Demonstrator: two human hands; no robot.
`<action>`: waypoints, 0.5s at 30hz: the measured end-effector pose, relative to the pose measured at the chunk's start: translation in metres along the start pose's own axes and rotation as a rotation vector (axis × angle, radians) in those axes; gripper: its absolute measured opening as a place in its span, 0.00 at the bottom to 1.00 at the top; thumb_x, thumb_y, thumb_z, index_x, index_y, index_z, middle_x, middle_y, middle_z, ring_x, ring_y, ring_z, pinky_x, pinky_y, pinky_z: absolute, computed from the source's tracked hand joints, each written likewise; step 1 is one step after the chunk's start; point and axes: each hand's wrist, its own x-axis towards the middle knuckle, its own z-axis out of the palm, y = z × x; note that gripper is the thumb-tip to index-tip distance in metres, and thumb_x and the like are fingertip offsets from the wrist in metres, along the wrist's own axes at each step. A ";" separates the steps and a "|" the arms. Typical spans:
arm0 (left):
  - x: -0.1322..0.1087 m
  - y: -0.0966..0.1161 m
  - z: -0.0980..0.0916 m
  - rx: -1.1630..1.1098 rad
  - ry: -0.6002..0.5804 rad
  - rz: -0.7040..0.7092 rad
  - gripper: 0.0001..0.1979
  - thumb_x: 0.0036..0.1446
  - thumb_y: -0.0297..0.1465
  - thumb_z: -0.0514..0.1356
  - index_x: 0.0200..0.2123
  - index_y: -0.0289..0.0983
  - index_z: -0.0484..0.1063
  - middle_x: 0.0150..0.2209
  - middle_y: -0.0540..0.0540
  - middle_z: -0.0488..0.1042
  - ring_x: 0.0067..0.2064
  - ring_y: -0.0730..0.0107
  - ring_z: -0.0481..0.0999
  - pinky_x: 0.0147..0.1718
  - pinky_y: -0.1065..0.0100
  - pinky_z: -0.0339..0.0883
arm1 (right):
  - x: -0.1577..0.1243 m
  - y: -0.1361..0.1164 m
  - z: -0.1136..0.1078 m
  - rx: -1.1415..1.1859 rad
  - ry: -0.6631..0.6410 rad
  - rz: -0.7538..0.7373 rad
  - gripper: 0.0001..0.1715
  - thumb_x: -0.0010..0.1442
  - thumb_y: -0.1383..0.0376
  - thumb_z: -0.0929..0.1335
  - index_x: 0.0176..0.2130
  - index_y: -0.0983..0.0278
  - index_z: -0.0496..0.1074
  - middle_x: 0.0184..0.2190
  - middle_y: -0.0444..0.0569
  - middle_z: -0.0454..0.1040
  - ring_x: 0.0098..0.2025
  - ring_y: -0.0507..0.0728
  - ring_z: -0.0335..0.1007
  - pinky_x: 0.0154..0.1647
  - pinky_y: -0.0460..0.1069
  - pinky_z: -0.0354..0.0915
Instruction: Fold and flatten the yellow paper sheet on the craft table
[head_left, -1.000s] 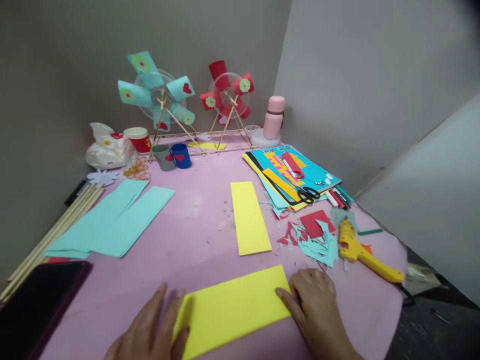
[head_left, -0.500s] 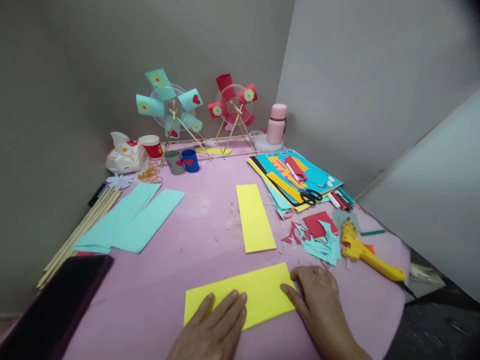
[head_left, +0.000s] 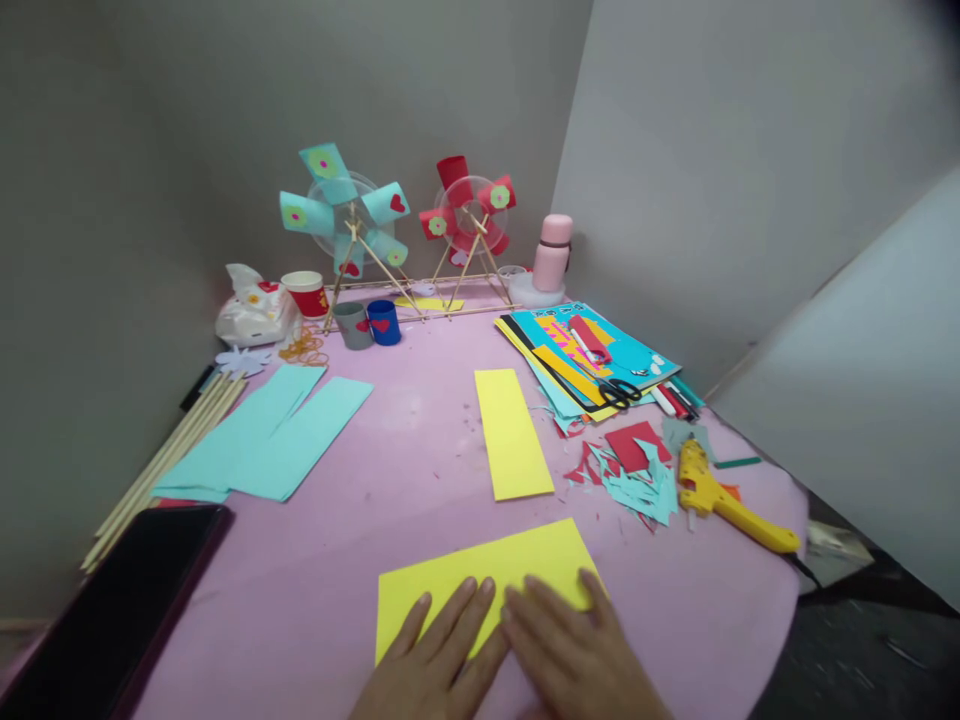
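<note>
A yellow sheet of paper (head_left: 480, 556) lies on the pink table close in front of me. My left hand (head_left: 435, 650) rests flat on its lower left part, fingers stretched out. On the right part of the sheet lies my right hand (head_left: 574, 650), its fingers spread and slightly blurred, the tips near the left hand's fingers. The palms cover the sheet's near edge. Farther up the table, apart from both hands, is a yellow paper strip (head_left: 514, 435).
Light blue paper strips (head_left: 307, 440), wooden sticks (head_left: 165, 470) and a phone (head_left: 127, 610) lie left. Right are a yellow glue gun (head_left: 735, 505), paper scraps (head_left: 637, 480), scissors (head_left: 619, 392) and a pink bottle (head_left: 553, 255). Two paper-and-stick wheels (head_left: 352, 215) stand behind small cups (head_left: 384, 324).
My right hand has moved left from the sheet's right edge onto the paper, its fingers now extended. The left hand stays on the sheet. The whole view has shifted slightly.
</note>
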 end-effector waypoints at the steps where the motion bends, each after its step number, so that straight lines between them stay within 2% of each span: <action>1: -0.001 0.001 0.001 -0.014 -0.005 -0.009 0.22 0.62 0.40 0.49 0.58 0.42 0.61 0.54 0.50 0.71 0.54 0.65 0.68 0.48 0.67 0.59 | 0.000 -0.004 0.001 -0.019 -0.001 -0.078 0.15 0.63 0.67 0.61 0.47 0.60 0.71 0.46 0.48 0.77 0.51 0.56 0.67 0.53 0.52 0.54; 5: -0.007 0.003 0.007 -0.052 0.035 -0.034 0.24 0.62 0.41 0.48 0.60 0.42 0.58 0.56 0.50 0.69 0.56 0.63 0.65 0.51 0.64 0.56 | -0.003 -0.006 0.001 -0.101 -0.066 -0.140 0.19 0.67 0.68 0.56 0.48 0.61 0.71 0.50 0.42 0.75 0.53 0.51 0.64 0.50 0.48 0.57; 9: -0.012 -0.006 -0.004 -0.074 0.011 -0.024 0.24 0.61 0.43 0.50 0.59 0.44 0.59 0.55 0.52 0.71 0.54 0.68 0.68 0.48 0.68 0.58 | -0.012 0.006 -0.005 -0.125 -0.100 -0.155 0.19 0.67 0.64 0.56 0.50 0.61 0.70 0.50 0.40 0.75 0.52 0.51 0.65 0.45 0.48 0.60; 11: -0.018 -0.012 -0.013 -0.075 -0.002 -0.032 0.25 0.60 0.46 0.50 0.59 0.44 0.59 0.54 0.52 0.71 0.53 0.69 0.70 0.47 0.70 0.60 | -0.017 0.012 -0.008 -0.142 -0.119 -0.157 0.23 0.67 0.57 0.56 0.50 0.63 0.70 0.49 0.43 0.75 0.51 0.53 0.66 0.42 0.51 0.61; 13: -0.027 -0.016 -0.019 -0.055 -0.021 -0.028 0.28 0.59 0.49 0.49 0.59 0.44 0.59 0.55 0.52 0.70 0.52 0.69 0.71 0.45 0.70 0.62 | -0.023 0.017 -0.012 -0.147 -0.128 -0.146 0.31 0.65 0.50 0.54 0.49 0.67 0.71 0.47 0.49 0.76 0.49 0.57 0.68 0.40 0.53 0.61; 15: -0.039 -0.019 -0.020 -0.041 -0.045 -0.033 0.30 0.58 0.50 0.49 0.60 0.43 0.58 0.55 0.52 0.69 0.52 0.68 0.72 0.44 0.70 0.63 | -0.030 0.022 -0.015 -0.159 -0.132 -0.108 0.34 0.64 0.48 0.54 0.48 0.70 0.71 0.47 0.54 0.76 0.48 0.59 0.69 0.40 0.54 0.61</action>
